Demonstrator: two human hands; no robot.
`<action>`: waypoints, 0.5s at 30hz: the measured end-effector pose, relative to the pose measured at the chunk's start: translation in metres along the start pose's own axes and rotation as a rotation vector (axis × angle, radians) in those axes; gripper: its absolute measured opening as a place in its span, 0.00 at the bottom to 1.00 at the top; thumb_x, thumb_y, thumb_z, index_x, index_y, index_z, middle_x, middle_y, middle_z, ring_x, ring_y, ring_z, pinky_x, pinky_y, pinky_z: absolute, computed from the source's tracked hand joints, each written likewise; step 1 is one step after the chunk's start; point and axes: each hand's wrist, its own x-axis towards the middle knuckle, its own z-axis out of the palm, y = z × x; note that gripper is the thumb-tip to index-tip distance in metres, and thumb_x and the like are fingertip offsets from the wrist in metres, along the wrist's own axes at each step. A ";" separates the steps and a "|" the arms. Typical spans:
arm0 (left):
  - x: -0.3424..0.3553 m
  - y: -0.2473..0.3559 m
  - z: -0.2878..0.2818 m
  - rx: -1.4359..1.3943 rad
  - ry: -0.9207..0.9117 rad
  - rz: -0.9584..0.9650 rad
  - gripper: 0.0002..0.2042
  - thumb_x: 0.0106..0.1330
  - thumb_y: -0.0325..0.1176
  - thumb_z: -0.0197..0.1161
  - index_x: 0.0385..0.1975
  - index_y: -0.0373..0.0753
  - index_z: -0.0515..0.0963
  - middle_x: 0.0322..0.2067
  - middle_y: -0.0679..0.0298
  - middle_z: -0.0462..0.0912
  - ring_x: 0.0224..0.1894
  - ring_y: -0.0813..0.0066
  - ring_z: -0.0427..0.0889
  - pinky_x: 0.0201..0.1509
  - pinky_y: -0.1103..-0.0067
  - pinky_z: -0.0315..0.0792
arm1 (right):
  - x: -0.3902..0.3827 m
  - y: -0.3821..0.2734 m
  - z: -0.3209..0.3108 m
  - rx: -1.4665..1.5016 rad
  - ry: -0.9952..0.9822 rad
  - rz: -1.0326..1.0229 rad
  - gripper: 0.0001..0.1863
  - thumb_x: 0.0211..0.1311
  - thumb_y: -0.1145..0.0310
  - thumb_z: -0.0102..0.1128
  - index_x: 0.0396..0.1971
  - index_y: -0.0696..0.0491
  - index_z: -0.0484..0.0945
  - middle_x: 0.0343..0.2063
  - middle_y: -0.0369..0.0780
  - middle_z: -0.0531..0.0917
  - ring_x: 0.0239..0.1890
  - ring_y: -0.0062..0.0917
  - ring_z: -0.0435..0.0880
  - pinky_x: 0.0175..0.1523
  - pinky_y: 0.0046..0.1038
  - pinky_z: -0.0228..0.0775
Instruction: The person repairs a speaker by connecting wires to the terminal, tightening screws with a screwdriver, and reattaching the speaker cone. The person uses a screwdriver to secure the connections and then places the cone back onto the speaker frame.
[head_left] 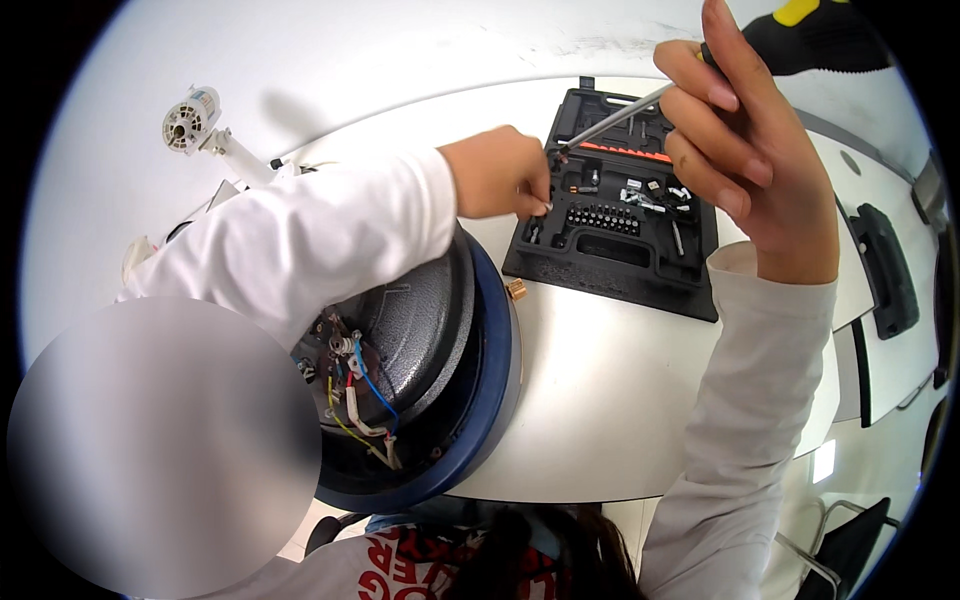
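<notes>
My right hand [745,150] is closed around a long screwdriver [810,38] with a black and yellow handle, its shaft angled down leftward over an open black tool case [612,250]. My left hand [498,172] is pinched at the case's left edge, near the screwdriver's tip; what it holds is too small to make out. The case holds rows of bits [602,218] and scattered small metal parts [648,196]. Below my left forearm sits a blue round appliance [492,380] with a speckled dark metal piece [410,330] and exposed coloured wires [372,385].
A white curved table [575,400] carries these things. A small white motor on a stand [190,122] is at the back left, by a white wall. On the right are another white surface with a dark elongated object [888,270] and a black chair [855,550].
</notes>
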 end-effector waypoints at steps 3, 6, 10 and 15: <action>0.015 0.003 0.013 0.258 -0.018 0.141 0.06 0.55 0.30 0.59 0.28 0.36 0.81 0.25 0.58 0.82 0.30 0.63 0.81 0.35 0.72 0.73 | -0.001 0.001 0.000 -0.042 0.040 0.017 0.26 0.69 0.47 0.26 0.13 0.45 0.56 0.02 0.29 0.57 0.04 0.17 0.61 0.11 0.16 0.54; 0.022 0.013 0.021 0.327 -0.060 0.077 0.06 0.53 0.32 0.60 0.27 0.39 0.81 0.25 0.60 0.81 0.31 0.63 0.80 0.36 0.73 0.74 | -0.004 0.002 0.005 -0.070 0.069 -0.029 0.27 0.68 0.46 0.25 0.12 0.44 0.56 0.02 0.28 0.56 0.04 0.16 0.60 0.11 0.16 0.55; 0.029 0.012 0.034 0.387 -0.093 0.009 0.06 0.52 0.34 0.61 0.27 0.42 0.81 0.27 0.62 0.82 0.32 0.64 0.80 0.37 0.73 0.74 | -0.006 -0.010 0.006 0.076 -0.040 -0.001 0.26 0.67 0.46 0.34 0.13 0.46 0.59 0.04 0.30 0.60 0.06 0.18 0.63 0.13 0.16 0.60; 0.029 0.012 0.034 0.293 -0.099 -0.001 0.09 0.53 0.35 0.61 0.32 0.41 0.80 0.30 0.62 0.82 0.35 0.66 0.81 0.41 0.74 0.73 | 0.000 0.010 -0.010 0.105 -0.192 -0.270 0.23 0.70 0.50 0.29 0.15 0.47 0.56 0.02 0.27 0.55 0.00 0.09 0.55 0.07 0.07 0.42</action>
